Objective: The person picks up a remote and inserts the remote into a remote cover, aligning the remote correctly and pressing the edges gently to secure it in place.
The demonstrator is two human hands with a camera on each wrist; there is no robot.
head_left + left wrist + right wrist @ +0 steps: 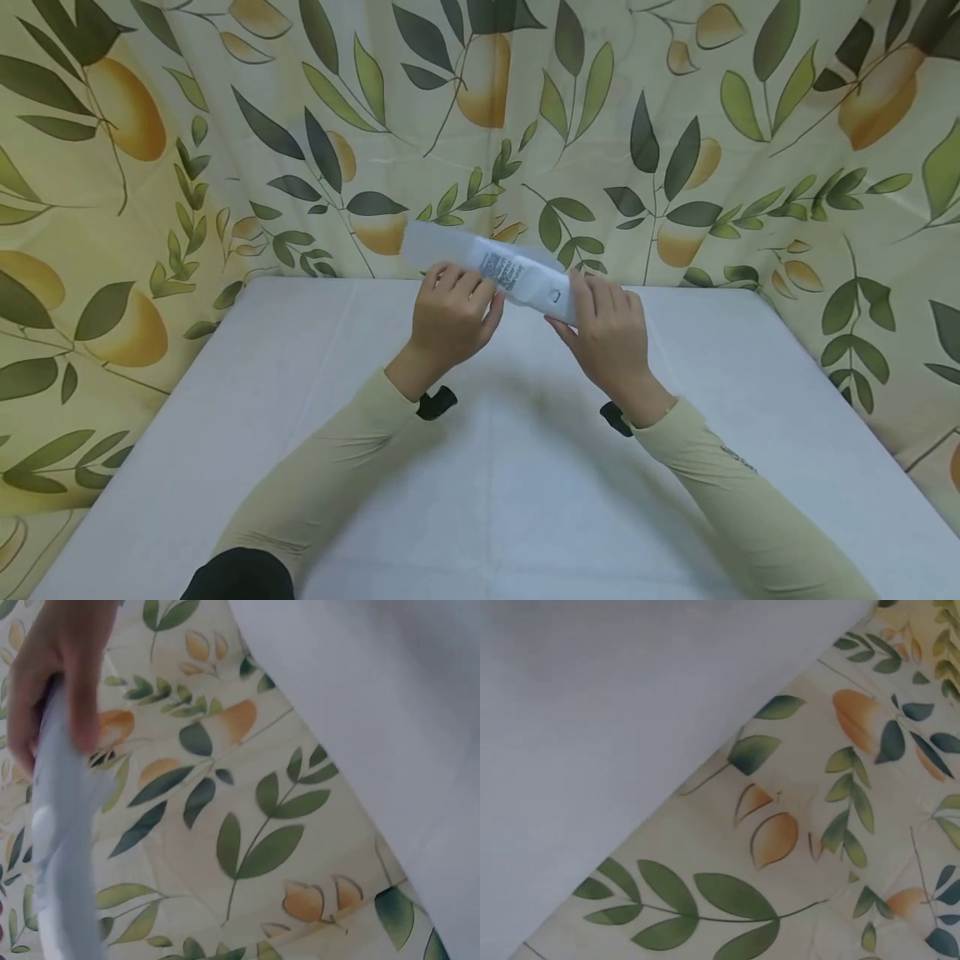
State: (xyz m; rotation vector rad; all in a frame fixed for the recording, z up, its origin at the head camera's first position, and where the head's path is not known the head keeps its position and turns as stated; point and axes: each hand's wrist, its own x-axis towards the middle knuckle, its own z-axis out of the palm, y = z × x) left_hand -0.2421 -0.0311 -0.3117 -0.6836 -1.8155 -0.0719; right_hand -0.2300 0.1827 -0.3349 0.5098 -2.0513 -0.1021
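Above the far part of the white table, my two hands hold a long, flat white plastic packet with dark print on it. A pale, translucent part sticks out past my left hand. My left hand grips the packet left of the print, fingers bent over it and thumb at the lower edge. The right end is pinched by my right hand, fingers on top and thumb beneath. In the left wrist view the packet hangs blurred below a gripping hand. The right wrist view shows neither hand nor packet.
A white cloth covers the table; its far edge lies just below the packet in the head view. Behind and beside it hangs a curtain printed with leaves and fruit. A dark rounded shape shows at the lower left.
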